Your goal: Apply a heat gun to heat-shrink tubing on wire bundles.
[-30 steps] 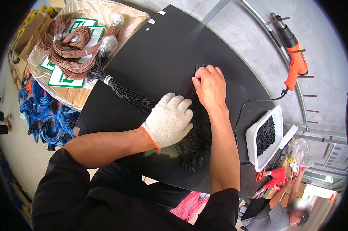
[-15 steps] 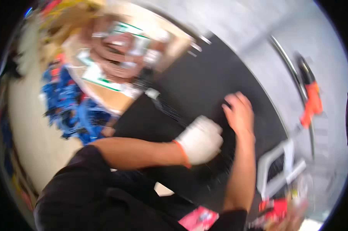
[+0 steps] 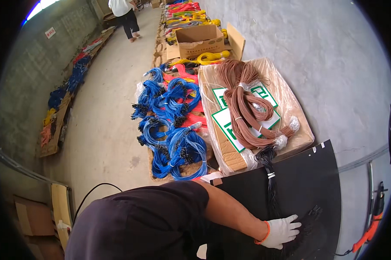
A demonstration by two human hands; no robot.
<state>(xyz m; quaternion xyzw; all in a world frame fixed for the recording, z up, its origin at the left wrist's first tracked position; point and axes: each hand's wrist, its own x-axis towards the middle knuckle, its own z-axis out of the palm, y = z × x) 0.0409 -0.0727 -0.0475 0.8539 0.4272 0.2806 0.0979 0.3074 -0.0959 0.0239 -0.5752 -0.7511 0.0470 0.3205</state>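
My left hand point(image 3: 281, 232), in a white glove with an orange cuff, lies with its fingers spread on the black board point(image 3: 243, 190). A bundle of black wires point(image 3: 272, 190) runs under or close beside it, bound by a white tie. Small black connectors point(image 3: 315, 211) sit just beyond my fingertips; against the dark board the wire ends are hard to make out. My right hand is out of view.
Brown cable coils point(image 3: 247, 117) lie in a plastic-lined carton point(image 3: 301, 134) beyond the board. Blue wire bundles point(image 3: 178, 143) are heaped to its left. An orange-handled tool point(image 3: 368, 234) rests at the right. A person point(image 3: 125, 17) stands far back, near an open cardboard box point(image 3: 200, 43).
The view has swung up and left, bringing in the aisle and the wire heaps. My left hand now has its fingers spread rather than curled. My right hand has left the view.
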